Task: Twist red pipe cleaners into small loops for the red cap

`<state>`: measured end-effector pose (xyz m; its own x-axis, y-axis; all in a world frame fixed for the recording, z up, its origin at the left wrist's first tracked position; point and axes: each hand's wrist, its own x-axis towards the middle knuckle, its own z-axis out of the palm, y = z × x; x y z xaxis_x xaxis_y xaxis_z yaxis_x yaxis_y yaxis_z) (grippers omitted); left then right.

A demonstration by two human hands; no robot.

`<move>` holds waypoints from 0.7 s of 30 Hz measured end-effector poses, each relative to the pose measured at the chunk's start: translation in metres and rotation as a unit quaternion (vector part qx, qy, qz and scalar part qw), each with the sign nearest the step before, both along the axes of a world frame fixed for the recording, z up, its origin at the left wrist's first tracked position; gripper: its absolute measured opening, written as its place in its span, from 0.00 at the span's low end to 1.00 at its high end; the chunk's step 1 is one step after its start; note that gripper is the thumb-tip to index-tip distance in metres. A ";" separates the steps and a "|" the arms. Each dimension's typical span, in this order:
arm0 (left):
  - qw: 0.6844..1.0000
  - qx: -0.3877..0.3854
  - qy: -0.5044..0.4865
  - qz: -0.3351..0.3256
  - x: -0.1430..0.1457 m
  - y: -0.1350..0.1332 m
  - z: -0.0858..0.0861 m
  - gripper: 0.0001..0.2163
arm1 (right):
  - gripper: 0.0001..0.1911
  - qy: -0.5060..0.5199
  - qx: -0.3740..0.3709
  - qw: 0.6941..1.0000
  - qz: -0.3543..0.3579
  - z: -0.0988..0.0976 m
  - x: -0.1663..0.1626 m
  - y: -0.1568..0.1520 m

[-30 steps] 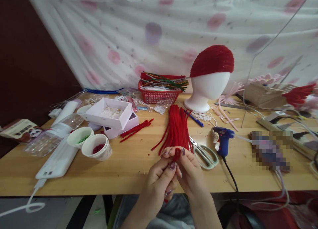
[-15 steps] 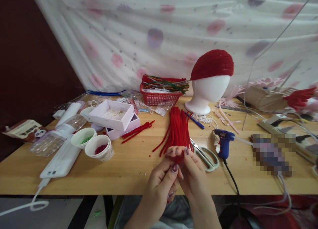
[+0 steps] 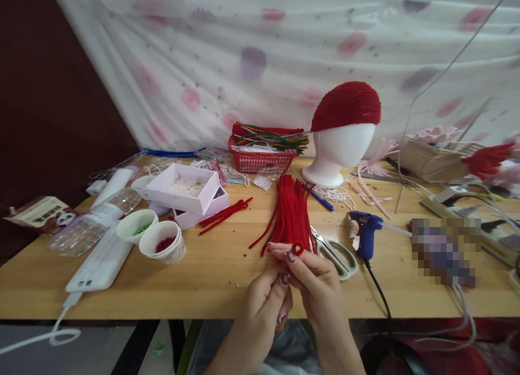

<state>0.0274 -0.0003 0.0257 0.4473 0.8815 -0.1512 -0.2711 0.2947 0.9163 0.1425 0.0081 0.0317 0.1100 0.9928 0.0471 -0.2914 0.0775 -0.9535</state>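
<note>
Red loop (image 3: 298,249) is clamped between right hand (image 3: 323,280) fingertips near worktop's (image 3: 203,303) front edge, likely to keep its curl; left hand (image 3: 264,296) fingers press together, contents hidden.

Left hand (image 3: 263,299), right hand (image 3: 324,289) close together, fingers (image 3: 316,262) bent and pinching, wrists (image 3: 335,329) apart.

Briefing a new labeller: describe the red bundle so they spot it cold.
Find the white mannequin head. Nearer the camera, left of the scissors, the red bundle fans out. It is far thicker than the few red strands beside the stacked boxes.
</note>
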 end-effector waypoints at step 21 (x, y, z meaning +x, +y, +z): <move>0.989 0.029 0.144 -0.026 -0.033 0.001 -0.022 0.27 | 0.11 0.148 -0.049 0.986 0.055 0.007 0.006 0.031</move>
<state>-0.0060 0.0009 0.0032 0.4383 0.8690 -0.2298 0.0182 0.2470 0.9688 0.1484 0.0389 0.0384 -0.0046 0.9978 -0.0667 -0.5593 -0.0578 -0.8269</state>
